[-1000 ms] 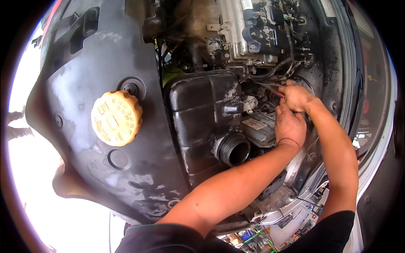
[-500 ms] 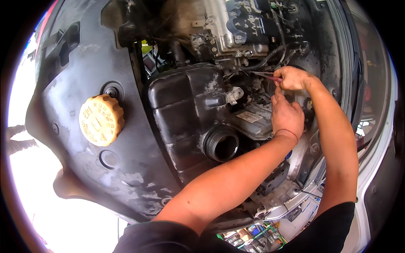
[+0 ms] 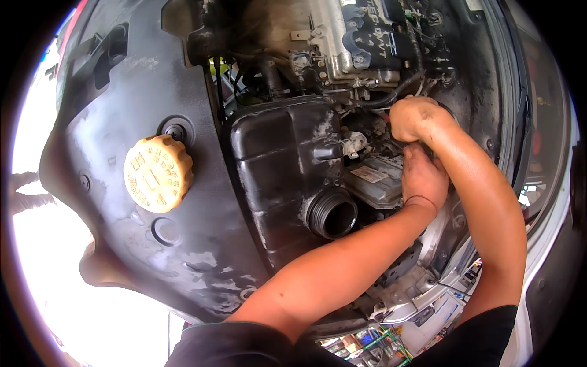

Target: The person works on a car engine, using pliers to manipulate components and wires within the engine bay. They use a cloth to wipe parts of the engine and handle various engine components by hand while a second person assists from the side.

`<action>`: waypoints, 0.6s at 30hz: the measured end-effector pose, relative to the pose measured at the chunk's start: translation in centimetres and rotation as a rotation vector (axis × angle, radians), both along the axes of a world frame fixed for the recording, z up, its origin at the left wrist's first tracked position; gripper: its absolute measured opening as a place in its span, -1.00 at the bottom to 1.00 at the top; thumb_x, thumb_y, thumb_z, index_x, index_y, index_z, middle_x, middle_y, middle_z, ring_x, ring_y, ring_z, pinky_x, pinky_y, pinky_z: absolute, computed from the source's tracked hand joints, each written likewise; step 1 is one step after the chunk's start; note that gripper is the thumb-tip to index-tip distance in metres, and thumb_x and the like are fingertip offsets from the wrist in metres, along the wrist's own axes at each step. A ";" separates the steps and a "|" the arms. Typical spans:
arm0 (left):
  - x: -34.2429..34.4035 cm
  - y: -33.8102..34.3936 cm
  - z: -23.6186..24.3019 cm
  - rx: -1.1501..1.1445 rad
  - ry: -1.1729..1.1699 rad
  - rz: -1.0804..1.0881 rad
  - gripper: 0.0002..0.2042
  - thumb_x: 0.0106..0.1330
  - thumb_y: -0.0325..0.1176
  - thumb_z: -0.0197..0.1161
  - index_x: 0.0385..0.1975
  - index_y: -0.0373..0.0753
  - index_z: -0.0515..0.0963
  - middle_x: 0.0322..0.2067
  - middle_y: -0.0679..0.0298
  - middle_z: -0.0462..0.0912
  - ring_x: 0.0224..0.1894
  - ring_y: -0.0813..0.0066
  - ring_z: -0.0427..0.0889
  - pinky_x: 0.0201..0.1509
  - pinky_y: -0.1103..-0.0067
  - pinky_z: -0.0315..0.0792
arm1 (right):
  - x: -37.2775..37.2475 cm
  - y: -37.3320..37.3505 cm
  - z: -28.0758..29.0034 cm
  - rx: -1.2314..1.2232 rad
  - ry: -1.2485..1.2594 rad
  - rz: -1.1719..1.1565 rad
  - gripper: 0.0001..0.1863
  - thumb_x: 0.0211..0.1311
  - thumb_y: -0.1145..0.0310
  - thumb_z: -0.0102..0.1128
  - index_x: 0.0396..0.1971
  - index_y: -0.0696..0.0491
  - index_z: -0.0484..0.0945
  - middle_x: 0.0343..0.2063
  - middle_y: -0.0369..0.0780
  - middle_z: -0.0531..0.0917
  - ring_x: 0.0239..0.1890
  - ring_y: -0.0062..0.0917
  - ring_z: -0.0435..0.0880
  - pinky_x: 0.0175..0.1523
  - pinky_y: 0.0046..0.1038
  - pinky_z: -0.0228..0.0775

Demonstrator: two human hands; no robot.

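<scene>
My right hand point(image 3: 413, 116) is curled round red-handled pliers point(image 3: 387, 120), mostly hidden by the hand, among hoses beside the engine point(image 3: 367, 46). Just below it, my left hand point(image 3: 423, 174) has its fingers bent into the engine bay, their tips hidden; what they grip, if anything, I cannot make out. A grey box with a pale label point(image 3: 376, 186) lies behind that hand. To the left is a black plastic reservoir point(image 3: 269, 140) with its threaded filler neck point(image 3: 333, 215) uncapped.
A large yellow cap point(image 3: 158, 174) sits on the black plastic cover point(image 3: 98, 140) at the left. The fender's edge point(image 3: 507, 153) runs down the right, outside my right arm. Cluttered tools and parts point(image 3: 373, 342) show below the car's front at the lower edge.
Since half a second ago, my right hand has turned and shifted slightly left, covering more of the pliers. My left hand's fingertips have moved lower and farther out of sight beneath it.
</scene>
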State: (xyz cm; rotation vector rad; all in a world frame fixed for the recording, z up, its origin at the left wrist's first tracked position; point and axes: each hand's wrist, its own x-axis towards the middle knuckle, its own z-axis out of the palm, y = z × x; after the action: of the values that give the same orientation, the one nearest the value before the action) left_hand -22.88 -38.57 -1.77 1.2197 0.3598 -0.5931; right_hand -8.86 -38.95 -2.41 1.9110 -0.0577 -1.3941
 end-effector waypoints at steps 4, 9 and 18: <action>-0.1 0.3 -0.4 -0.075 -0.004 -0.081 -0.49 0.31 -0.22 0.24 0.18 -0.36 0.37 0.19 -0.22 0.42 0.25 -0.19 0.43 0.28 0.13 0.37 | -1.3 0.1 0.0 -0.004 0.095 -0.033 -0.62 0.09 0.42 0.14 -0.10 0.13 0.75 -0.04 -0.01 0.74 0.05 -0.14 0.74 0.09 -0.21 0.60; -0.2 -0.5 -0.6 -0.006 -0.019 0.015 -0.56 0.31 -0.23 0.24 0.09 -0.38 0.47 0.12 -0.20 0.51 0.17 -0.21 0.50 0.26 0.13 0.39 | -1.2 -0.2 -0.3 -0.014 0.062 -0.048 -0.62 0.11 0.42 0.16 -0.06 0.09 0.75 0.01 -0.05 0.73 0.11 -0.17 0.71 0.11 -0.22 0.60; -0.5 -0.5 -0.1 0.157 -0.421 -0.514 -0.69 0.30 -0.20 0.18 -0.10 -0.27 0.60 -0.08 0.01 0.68 0.05 0.14 0.65 0.28 0.26 0.33 | -0.6 -0.7 0.0 -0.101 -0.048 -0.036 -0.59 0.11 0.44 0.16 -0.01 0.08 0.74 0.12 -0.05 0.68 0.18 -0.14 0.67 0.17 -0.24 0.57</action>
State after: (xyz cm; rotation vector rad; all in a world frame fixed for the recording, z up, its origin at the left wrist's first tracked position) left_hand -23.34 -39.09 -1.91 1.5627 -0.2783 -0.7320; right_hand -9.49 -39.68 -2.39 1.8681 -0.1837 -1.3433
